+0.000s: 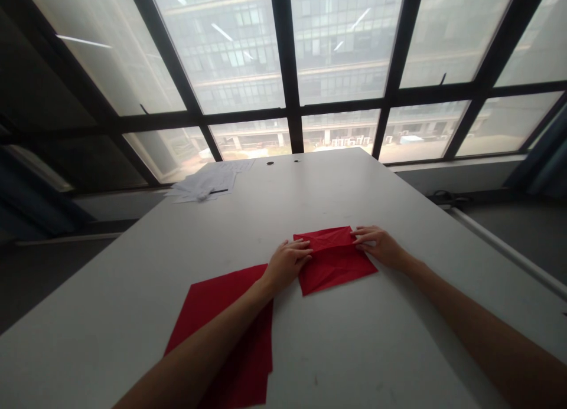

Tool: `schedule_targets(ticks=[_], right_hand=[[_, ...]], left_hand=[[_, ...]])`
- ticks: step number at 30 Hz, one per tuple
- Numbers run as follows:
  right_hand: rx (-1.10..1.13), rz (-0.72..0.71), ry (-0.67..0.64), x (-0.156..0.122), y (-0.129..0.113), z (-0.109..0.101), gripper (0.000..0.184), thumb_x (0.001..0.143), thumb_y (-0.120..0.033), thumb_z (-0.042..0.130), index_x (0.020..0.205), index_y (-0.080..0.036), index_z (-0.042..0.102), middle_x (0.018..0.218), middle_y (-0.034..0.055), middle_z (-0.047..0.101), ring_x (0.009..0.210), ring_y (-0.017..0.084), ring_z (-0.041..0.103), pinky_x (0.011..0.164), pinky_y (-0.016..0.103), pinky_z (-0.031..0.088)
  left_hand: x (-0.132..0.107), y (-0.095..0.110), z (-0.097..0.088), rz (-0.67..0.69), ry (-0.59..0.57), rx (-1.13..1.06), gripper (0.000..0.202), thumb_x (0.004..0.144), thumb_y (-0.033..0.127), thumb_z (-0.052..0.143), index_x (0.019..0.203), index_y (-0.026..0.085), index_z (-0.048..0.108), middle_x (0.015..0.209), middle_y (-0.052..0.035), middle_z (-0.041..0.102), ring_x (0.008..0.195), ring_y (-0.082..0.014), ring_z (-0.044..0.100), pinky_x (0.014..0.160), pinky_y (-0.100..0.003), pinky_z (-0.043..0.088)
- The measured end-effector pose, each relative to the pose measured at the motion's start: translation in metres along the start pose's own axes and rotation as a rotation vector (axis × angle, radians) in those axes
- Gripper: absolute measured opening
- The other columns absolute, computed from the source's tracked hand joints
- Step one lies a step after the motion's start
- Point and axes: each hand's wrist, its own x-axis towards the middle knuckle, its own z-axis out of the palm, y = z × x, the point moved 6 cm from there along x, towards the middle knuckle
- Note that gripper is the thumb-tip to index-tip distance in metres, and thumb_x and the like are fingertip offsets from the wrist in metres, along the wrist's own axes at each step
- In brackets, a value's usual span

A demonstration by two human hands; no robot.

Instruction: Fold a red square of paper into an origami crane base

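A small sheet of red paper (336, 268) lies creased on the white table in front of me, with a raised fold running across it from side to side. My left hand (287, 262) is at the left end of this fold, fingers and thumb closed on the paper's edge. At the opposite end, my right hand (380, 246) has its fingertips and thumb closed on the fold. Under my left forearm rests a larger stack of red sheets (225, 300), partly covered by the arm.
The white table (328, 356) extends toward tall windows (341, 43) with dark frames. Loose white papers (208, 179) lie at its far left, with a dark pen (218, 191) on them. Two small holes (270, 163) show near the far edge. A blue curtain (543, 155) hangs at the right.
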Motion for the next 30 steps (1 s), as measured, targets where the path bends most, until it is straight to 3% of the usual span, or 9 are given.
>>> schedule_targets(ticks=[5,9,14,17,20,23,25,28,30], right_hand=[[-0.033,-0.063,0.089,0.002,-0.008,-0.003,0.016,0.086,-0.027,0.061,0.087,-0.027,0.076,0.11,0.0059,0.073,0.108,0.026,0.064,0.1,0.045,0.048],[-0.178,-0.038,0.102,0.004,-0.013,-0.004,0.017,0.086,-0.023,0.059,0.092,-0.026,0.075,0.111,0.006,0.071,0.107,0.026,0.062,0.101,0.045,0.046],[-0.343,0.096,0.304,0.0,-0.042,-0.005,0.027,0.09,-0.024,0.052,0.112,-0.021,0.067,0.113,0.0121,0.065,0.108,0.03,0.057,0.098,0.047,0.044],[-0.343,0.094,0.239,-0.005,-0.071,0.015,0.02,0.094,-0.031,0.051,0.101,-0.023,0.068,0.103,0.0104,0.066,0.1,0.029,0.058,0.091,0.045,0.047],[-0.333,0.047,0.149,-0.01,-0.088,0.037,0.033,0.09,-0.04,0.06,0.118,-0.024,0.064,0.118,0.0113,0.063,0.109,0.031,0.055,0.094,0.046,0.045],[-0.346,0.049,0.056,-0.013,-0.085,0.048,0.044,0.086,-0.042,0.065,0.127,-0.024,0.061,0.128,0.0123,0.059,0.118,0.033,0.051,0.098,0.048,0.042],[-0.341,0.054,0.009,-0.013,-0.078,0.05,0.043,0.087,-0.041,0.065,0.126,-0.024,0.062,0.13,0.0118,0.059,0.12,0.032,0.051,0.1,0.049,0.04],[-0.312,0.036,-0.034,-0.011,-0.072,0.049,0.045,0.086,-0.042,0.065,0.127,-0.024,0.062,0.133,0.0115,0.057,0.123,0.032,0.049,0.103,0.049,0.037],[-0.292,0.02,-0.049,-0.01,-0.071,0.048,0.046,0.086,-0.043,0.065,0.127,-0.024,0.063,0.133,0.0113,0.057,0.123,0.031,0.049,0.103,0.049,0.037]], left_hand=[[0.0,0.013,-0.011,0.054,0.119,0.035,0.018,0.095,0.028,0.06,0.102,0.027,0.077,0.103,-0.0044,0.072,0.098,-0.0206,0.066,0.091,-0.035,0.051],[-0.003,0.019,-0.015,0.015,0.134,0.017,0.018,0.094,0.026,0.061,0.105,0.027,0.075,0.093,-0.0026,0.069,0.081,-0.0163,0.064,0.075,-0.027,0.051],[-0.004,0.023,-0.019,-0.01,0.194,-0.052,0.014,0.091,0.018,0.06,0.095,0.021,0.073,0.091,-0.0031,0.069,0.073,-0.0145,0.062,0.068,-0.025,0.048],[-0.004,0.025,-0.019,-0.039,0.241,-0.072,0.016,0.088,0.015,0.059,0.097,0.019,0.071,0.087,-0.0031,0.069,0.071,-0.0143,0.061,0.067,-0.025,0.047],[-0.005,0.029,-0.019,-0.046,0.248,-0.099,0.026,0.087,0.015,0.058,0.111,0.02,0.068,0.086,-0.0026,0.07,0.069,-0.0142,0.061,0.068,-0.025,0.048],[-0.005,0.033,-0.015,0.006,0.155,-0.168,0.035,0.09,0.023,0.06,0.124,0.022,0.063,0.086,-0.0015,0.071,0.07,-0.0146,0.063,0.07,-0.026,0.051],[-0.005,0.032,-0.017,0.019,0.142,-0.201,0.028,0.094,0.028,0.057,0.121,0.023,0.066,0.089,-0.0021,0.073,0.075,-0.0161,0.066,0.074,-0.028,0.053],[-0.002,0.019,-0.025,-0.003,0.248,-0.141,0.028,0.097,0.024,0.05,0.12,0.024,0.067,0.112,-0.0063,0.073,0.103,-0.0213,0.067,0.094,-0.035,0.052],[0.001,0.011,-0.022,0.008,0.23,-0.057,0.04,0.095,0.02,0.051,0.134,0.025,0.058,0.136,-0.0073,0.062,0.127,-0.0239,0.055,0.109,-0.042,0.043]])
